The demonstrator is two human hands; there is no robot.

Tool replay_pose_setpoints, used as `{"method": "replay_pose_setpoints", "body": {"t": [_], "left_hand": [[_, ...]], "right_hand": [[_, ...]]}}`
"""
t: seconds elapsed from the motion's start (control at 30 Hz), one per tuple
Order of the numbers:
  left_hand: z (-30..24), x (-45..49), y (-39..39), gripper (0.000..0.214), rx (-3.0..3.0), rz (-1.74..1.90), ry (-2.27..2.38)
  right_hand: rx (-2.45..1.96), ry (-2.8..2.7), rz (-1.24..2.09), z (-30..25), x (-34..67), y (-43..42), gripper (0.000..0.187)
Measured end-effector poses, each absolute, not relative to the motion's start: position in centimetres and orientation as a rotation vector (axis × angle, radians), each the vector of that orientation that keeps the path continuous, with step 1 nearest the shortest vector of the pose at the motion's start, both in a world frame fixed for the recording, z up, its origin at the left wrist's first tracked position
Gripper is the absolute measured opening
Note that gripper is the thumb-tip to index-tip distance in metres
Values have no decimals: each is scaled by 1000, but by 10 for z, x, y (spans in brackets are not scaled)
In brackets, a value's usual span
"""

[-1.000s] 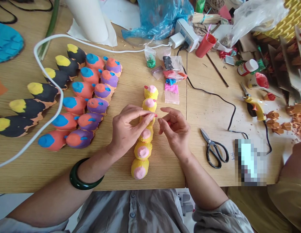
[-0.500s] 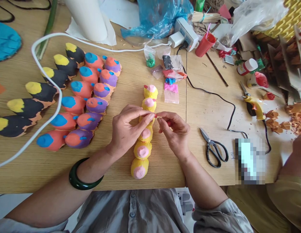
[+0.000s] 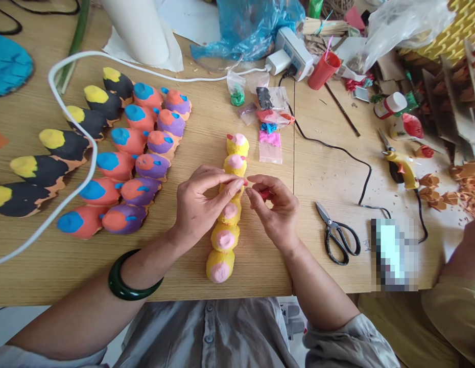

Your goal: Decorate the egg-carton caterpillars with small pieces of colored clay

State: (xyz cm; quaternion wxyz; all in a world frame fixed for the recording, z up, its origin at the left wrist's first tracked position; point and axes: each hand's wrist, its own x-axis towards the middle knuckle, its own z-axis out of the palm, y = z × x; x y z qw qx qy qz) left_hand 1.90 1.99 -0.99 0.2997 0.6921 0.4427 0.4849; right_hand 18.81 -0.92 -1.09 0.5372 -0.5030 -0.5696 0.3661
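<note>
My left hand (image 3: 201, 202) is closed, pinching a small red bit of modelling clay (image 3: 245, 182) between thumb and forefinger. Close by on the right, my right hand (image 3: 276, 207) curls its fingers round a larger lump of red clay (image 3: 265, 194); its thumb and forefinger tips are a little apart. Under both hands runs a row of egg-carton cups covered in yellow clay with pink patches (image 3: 225, 238). The two farthest cups also bear small red pieces. My left hand hides part of the row's middle.
More clay-covered carton rows lie left: black-yellow (image 3: 65, 144), orange-blue (image 3: 120, 166) and purple-orange (image 3: 151, 166). A white cable (image 3: 94, 153) crosses them. Clay packets (image 3: 270, 138) lie ahead. Scissors (image 3: 333, 232), a phone (image 3: 393, 255) and a glue gun (image 3: 402, 168) are right, beside another person's arm (image 3: 463, 255).
My right thumb and forefinger have drawn slightly away from the left fingertips, leaving the small red bit in my left hand. The carton rows have stayed put.
</note>
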Motion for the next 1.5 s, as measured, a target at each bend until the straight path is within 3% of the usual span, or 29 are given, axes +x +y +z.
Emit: {"method": "replay_pose_setpoints", "body": {"t": [0.33, 0.57, 0.77, 1.5], "left_hand": [[-13, 20, 20, 11, 1813, 1305, 1132], [-11, 20, 22, 10, 1870, 1351, 1150], [-7, 22, 22, 12, 2043, 1415, 1108], [-8, 21, 20, 18, 2011, 1337, 1156]], "right_hand": [[-1198, -1397, 804, -15, 190, -11, 8], [-1214, -1254, 921, -10, 189, -9, 18], [-1233, -1209, 1133, -9, 188, -8, 39], [-1221, -1262, 1072, -14, 190, -6, 38]]}}
